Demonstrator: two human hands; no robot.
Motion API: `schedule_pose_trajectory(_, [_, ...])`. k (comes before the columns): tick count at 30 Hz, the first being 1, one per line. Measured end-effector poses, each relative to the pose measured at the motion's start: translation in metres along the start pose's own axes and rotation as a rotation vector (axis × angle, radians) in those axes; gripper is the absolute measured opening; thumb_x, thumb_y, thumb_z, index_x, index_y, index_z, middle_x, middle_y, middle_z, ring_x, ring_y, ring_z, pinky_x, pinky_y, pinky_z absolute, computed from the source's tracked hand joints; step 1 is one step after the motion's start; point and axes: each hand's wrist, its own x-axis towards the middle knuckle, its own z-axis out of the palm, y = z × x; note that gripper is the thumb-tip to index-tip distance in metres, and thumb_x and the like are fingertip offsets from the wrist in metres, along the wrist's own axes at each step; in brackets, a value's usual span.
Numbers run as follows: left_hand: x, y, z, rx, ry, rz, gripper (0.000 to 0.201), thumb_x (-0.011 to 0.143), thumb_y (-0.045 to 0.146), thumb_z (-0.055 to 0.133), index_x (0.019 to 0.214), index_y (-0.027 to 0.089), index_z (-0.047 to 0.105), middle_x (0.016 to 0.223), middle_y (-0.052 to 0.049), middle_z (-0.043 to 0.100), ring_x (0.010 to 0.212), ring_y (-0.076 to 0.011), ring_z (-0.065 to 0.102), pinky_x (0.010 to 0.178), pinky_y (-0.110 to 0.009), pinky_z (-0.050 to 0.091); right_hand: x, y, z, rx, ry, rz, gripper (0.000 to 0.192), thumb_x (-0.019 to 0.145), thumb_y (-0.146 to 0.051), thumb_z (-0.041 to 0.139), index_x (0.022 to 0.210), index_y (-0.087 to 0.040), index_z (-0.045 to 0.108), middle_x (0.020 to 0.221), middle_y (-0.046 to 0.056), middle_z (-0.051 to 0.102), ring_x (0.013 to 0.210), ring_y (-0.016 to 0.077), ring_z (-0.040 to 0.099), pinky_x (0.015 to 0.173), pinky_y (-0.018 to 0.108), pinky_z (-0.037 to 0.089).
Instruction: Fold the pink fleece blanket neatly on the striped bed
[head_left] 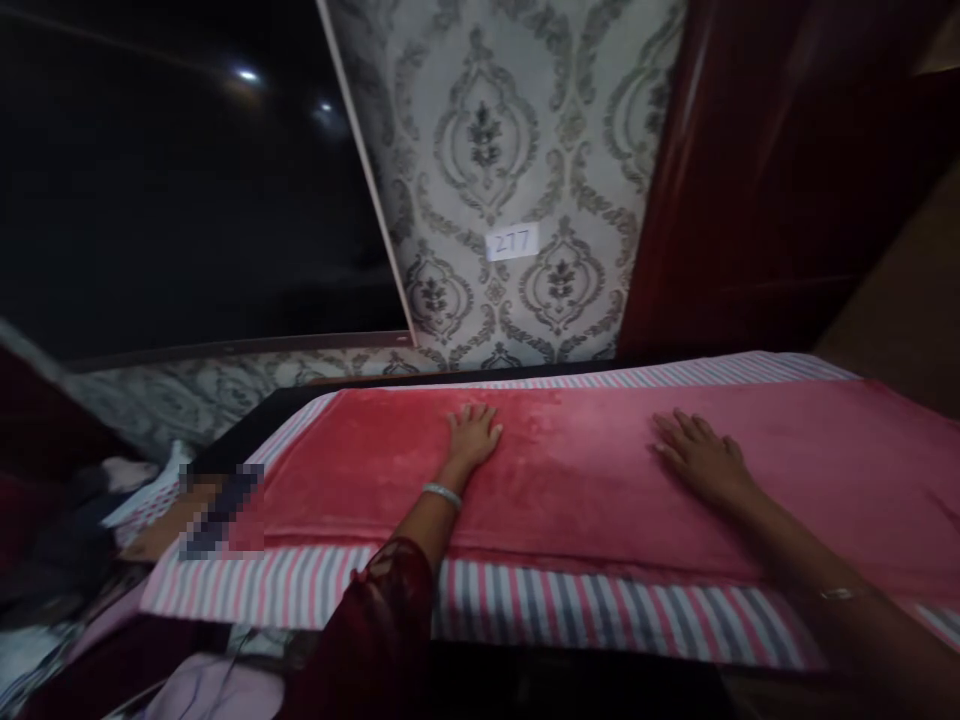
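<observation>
Two hands (472, 435) (701, 455), one red cloth (585, 480)

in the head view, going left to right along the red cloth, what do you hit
clothes pile → striped sheet → left edge of red cloth → left hand flat on it → right hand flat on it

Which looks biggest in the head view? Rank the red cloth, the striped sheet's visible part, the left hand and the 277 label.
1. Red cloth
2. Striped sheet, visible part only; the cloth covers the rest
3. Left hand, flat on the cloth
4. 277 label, though farther away
</observation>
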Motion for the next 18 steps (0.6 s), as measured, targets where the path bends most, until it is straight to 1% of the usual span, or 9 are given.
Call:
schedule_pose_trajectory(2, [-0.001, -0.004, 0.0, -0.011, -0.021, 0.006, 0.06, 0.1, 0.051, 0.031, 0.154, 0.027, 0.038, 0.164, -0.006, 0.034, 0.152, -0.0321, 0.023, 0.12, -0.063, 0.016, 0.0, -0.024, 0.01, -0.005, -0.017, -0.058, 0.064, 0.097, -0.05, 0.024, 0.154, -0.028, 0.041, 0.164, 0.008, 0.03, 0.149, 0.0358, 0.027, 0.111, 0.065, 0.034])
schedule_pose_trajectory(3, [-0.002, -0.006, 0.0, -0.017, -0.034, 0.015, 0.06, 0.099, 0.052, 0.032, 0.154, 0.027, 0.038, 0.164, -0.006, 0.033, 0.152, -0.0324, 0.023, 0.12, -0.064, 0.016, -0.002, -0.032, 0.015, -0.014, -0.015, -0.068, 0.064, 0.097, -0.049, 0.023, 0.153, -0.027, 0.042, 0.164, 0.008, 0.031, 0.149, 0.0357, 0.029, 0.11, 0.066, 0.033])
schedule_pose_trajectory(5, [-0.006, -0.011, -0.002, -0.026, -0.059, 0.043, 0.062, 0.099, 0.055, 0.032, 0.155, 0.027, 0.037, 0.165, -0.007, 0.031, 0.152, -0.0324, 0.023, 0.12, -0.063, 0.017, -0.005, -0.039, 0.024, -0.035, 0.014, -0.072, 0.064, 0.096, -0.048, 0.022, 0.152, -0.027, 0.044, 0.163, 0.008, 0.033, 0.147, 0.0354, 0.031, 0.11, 0.067, 0.032])
schedule_pose_trajectory(8, [-0.013, -0.019, -0.007, -0.025, -0.087, 0.089, 0.064, 0.099, 0.057, 0.032, 0.156, 0.027, 0.036, 0.166, -0.007, 0.029, 0.153, -0.0313, 0.021, 0.122, -0.061, 0.014, -0.008, -0.036, 0.034, -0.053, 0.07, -0.077, 0.063, 0.096, -0.048, 0.022, 0.152, -0.029, 0.045, 0.162, 0.007, 0.035, 0.147, 0.0342, 0.032, 0.111, 0.066, 0.032])
schedule_pose_trajectory(11, [-0.018, -0.033, -0.012, -0.01, -0.104, 0.085, 0.065, 0.099, 0.058, 0.032, 0.156, 0.027, 0.035, 0.166, -0.008, 0.028, 0.154, -0.0322, 0.018, 0.122, -0.063, 0.009, -0.008, -0.031, 0.038, -0.067, 0.083, -0.085, 0.062, 0.096, -0.049, 0.023, 0.152, -0.031, 0.044, 0.161, 0.006, 0.037, 0.147, 0.0331, 0.032, 0.111, 0.063, 0.033])
schedule_pose_trajectory(14, [-0.022, -0.052, -0.016, 0.005, -0.109, 0.012, 0.065, 0.099, 0.058, 0.033, 0.156, 0.027, 0.035, 0.166, -0.009, 0.026, 0.154, -0.0348, 0.016, 0.121, -0.067, 0.008, -0.006, -0.029, 0.04, -0.071, 0.096, -0.087, 0.061, 0.097, -0.05, 0.025, 0.151, -0.032, 0.045, 0.161, 0.007, 0.038, 0.147, 0.0327, 0.033, 0.11, 0.062, 0.035])
schedule_pose_trajectory(18, [-0.028, -0.079, -0.02, 0.025, -0.087, -0.131, 0.066, 0.099, 0.059, 0.03, 0.157, 0.028, 0.033, 0.167, -0.007, 0.024, 0.155, -0.0341, 0.014, 0.121, -0.065, 0.011, -0.007, -0.029, 0.043, -0.056, 0.155, -0.103, 0.06, 0.098, -0.048, 0.024, 0.149, -0.029, 0.048, 0.159, 0.008, 0.041, 0.145, 0.0339, 0.036, 0.108, 0.063, 0.037])
